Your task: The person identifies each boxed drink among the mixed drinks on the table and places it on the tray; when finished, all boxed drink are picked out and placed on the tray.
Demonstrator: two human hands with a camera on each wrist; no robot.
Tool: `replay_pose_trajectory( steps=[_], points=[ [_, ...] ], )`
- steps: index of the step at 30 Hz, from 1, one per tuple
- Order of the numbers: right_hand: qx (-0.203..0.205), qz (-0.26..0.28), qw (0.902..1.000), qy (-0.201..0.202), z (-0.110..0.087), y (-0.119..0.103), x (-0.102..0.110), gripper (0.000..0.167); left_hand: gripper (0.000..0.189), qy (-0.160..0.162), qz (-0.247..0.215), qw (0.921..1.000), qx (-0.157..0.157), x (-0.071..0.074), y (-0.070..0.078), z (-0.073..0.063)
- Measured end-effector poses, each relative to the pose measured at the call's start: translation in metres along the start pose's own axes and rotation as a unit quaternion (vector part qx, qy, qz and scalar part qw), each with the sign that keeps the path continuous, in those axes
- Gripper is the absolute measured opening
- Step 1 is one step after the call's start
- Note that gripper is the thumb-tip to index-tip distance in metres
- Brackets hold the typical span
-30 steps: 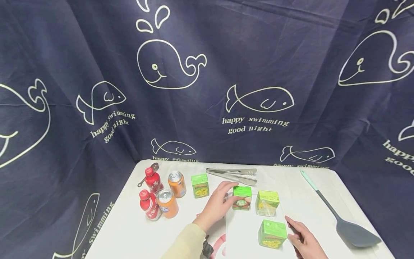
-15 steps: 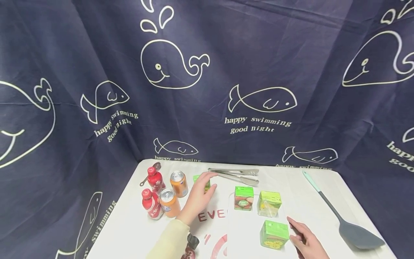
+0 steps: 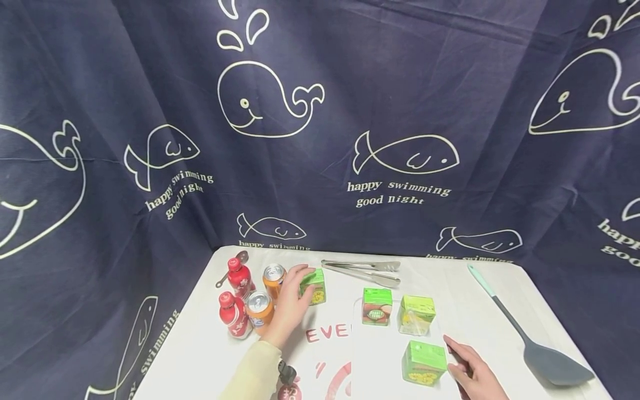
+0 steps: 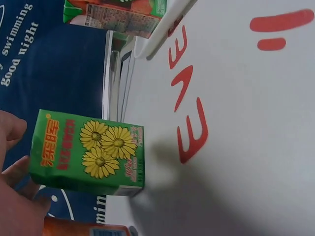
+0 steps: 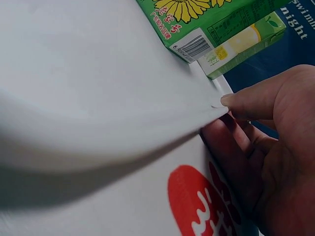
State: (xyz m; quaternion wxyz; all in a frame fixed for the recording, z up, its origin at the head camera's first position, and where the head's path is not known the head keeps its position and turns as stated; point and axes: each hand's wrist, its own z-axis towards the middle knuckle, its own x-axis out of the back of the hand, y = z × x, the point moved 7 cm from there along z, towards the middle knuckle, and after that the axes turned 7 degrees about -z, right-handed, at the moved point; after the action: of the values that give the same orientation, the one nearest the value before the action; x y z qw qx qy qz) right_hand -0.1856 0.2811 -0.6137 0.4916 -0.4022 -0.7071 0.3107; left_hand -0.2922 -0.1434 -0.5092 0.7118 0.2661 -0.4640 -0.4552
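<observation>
My left hand (image 3: 292, 297) is at a green drink carton (image 3: 318, 289) with yellow flowers, which stands upright on the table. In the left wrist view its fingers (image 4: 17, 169) are spread around the carton's top end; a firm hold cannot be made out. My right hand (image 3: 475, 373) pinches the edge of a white tray (image 3: 375, 355), thumb on top and fingers underneath, as the right wrist view shows. Three cartons stand on the tray: a green-and-brown one (image 3: 377, 306), a yellow-green one (image 3: 416, 315) and a green flowered one (image 3: 424, 364).
Left of my left hand are two orange cans (image 3: 259, 312) and two red bottles (image 3: 235, 315), with a brown spoon (image 3: 242, 256) behind. Metal tongs (image 3: 365, 269) lie at the back. A dark spatula (image 3: 550, 361) lies along the right side. A navy curtain hangs behind the table.
My left hand has left the green-and-brown carton on the tray and moved left to the flowered carton by the cans. My right hand stays at the tray's edge.
</observation>
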Motion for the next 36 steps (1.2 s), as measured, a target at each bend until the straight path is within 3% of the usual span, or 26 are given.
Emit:
replay_pose_trajectory(
  steps=[6,14,23,36],
  points=[
    [-0.004,0.000,1.0000,0.000,0.001,0.000,-0.001,0.061,0.041,0.012,-0.027,0.9995,0.009,0.001,-0.011,-0.001],
    [0.005,-0.004,1.0000,-0.002,0.000,-0.001,-0.001,0.061,0.042,0.012,-0.055,0.9974,0.045,0.001,-0.021,-0.001],
    [0.011,-0.010,0.9999,-0.002,0.000,0.000,0.001,0.062,0.046,0.012,-0.045,0.9971,0.060,-0.002,-0.029,-0.001],
    [0.019,-0.008,0.9998,-0.006,-0.001,0.000,0.001,0.063,0.045,0.007,-0.069,0.9947,0.076,-0.003,-0.029,-0.003]
  ],
)
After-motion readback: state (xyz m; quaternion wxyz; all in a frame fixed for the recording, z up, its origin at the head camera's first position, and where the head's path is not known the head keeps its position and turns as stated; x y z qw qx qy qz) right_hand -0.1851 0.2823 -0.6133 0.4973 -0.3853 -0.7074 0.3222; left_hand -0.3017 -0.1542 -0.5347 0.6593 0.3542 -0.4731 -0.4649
